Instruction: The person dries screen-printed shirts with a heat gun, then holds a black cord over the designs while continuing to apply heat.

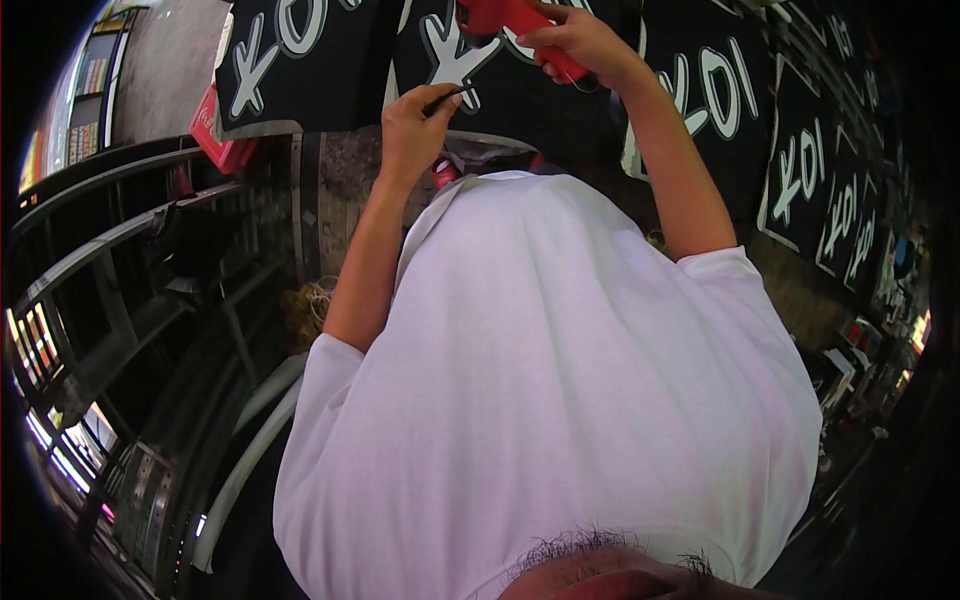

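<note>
A black fabric panel with white "KOI" lettering lies in front of me at the top of the view. My left hand pinches a thin dark tool over the lower edge of the white letter. To its right, my right hand is wrapped round the handle of a red heat gun or dryer. The nozzle end of the red device hangs above the lettering, up and to the right of my left hand. The tip of the thin tool is too small to make out.
More black panels with "KOI" lettering lie on the right, and another on the left. A red box stands beside the left panel. Metal racks fill the left side. Assorted items are at the far right.
</note>
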`<state>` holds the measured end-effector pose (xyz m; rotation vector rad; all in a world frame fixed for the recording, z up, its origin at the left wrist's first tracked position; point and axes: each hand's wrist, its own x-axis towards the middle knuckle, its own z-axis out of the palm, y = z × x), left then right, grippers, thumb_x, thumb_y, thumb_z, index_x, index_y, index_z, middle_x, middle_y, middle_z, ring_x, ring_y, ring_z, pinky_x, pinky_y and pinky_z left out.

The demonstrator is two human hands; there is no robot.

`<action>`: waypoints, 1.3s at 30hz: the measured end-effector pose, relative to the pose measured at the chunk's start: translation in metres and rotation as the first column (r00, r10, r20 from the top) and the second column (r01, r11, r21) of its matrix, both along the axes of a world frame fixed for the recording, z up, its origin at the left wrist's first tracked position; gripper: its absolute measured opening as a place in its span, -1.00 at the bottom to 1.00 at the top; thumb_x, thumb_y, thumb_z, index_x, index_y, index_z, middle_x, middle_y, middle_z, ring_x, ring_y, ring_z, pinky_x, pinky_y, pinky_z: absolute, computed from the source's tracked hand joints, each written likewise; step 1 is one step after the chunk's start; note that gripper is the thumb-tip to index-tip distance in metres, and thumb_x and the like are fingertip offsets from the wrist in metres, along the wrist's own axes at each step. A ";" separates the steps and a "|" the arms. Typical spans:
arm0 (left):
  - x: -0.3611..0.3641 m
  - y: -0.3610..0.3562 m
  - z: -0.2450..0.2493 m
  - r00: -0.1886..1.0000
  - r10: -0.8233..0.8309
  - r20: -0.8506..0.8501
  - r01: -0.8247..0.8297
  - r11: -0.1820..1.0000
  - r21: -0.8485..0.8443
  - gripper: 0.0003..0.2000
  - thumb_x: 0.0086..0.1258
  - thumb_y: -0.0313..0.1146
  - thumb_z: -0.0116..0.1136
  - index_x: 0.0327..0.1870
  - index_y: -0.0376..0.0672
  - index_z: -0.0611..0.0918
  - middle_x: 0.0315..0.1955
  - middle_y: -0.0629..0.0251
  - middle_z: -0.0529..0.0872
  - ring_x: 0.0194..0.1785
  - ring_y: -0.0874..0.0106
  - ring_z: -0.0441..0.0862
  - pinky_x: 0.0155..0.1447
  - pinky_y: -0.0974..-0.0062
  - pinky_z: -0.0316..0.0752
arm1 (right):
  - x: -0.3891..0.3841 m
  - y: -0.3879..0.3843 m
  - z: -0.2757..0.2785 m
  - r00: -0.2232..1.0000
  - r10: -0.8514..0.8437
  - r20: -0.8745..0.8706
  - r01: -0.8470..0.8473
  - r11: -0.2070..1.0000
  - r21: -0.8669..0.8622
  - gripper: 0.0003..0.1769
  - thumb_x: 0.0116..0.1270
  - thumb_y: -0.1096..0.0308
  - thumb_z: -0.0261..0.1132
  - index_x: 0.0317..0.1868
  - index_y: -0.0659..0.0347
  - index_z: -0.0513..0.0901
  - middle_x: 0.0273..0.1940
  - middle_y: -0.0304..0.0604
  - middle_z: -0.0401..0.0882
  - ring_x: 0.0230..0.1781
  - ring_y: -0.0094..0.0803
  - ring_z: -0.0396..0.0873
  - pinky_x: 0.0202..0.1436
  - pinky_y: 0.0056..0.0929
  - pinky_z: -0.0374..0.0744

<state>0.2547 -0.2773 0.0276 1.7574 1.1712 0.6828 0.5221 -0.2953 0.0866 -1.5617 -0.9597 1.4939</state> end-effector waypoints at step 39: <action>-0.023 0.004 0.023 0.979 0.185 0.080 -0.193 0.975 0.113 -0.81 0.38 -0.43 0.40 -0.05 -0.28 0.80 -0.40 0.26 0.72 -0.43 0.54 0.56 -0.30 0.55 0.42 | 0.009 0.111 -0.016 0.989 0.090 -0.113 -0.086 0.996 0.038 -0.37 0.32 0.49 0.41 0.41 0.31 0.54 -0.40 -0.16 0.65 -0.60 -0.44 0.62 -0.59 -0.47 0.58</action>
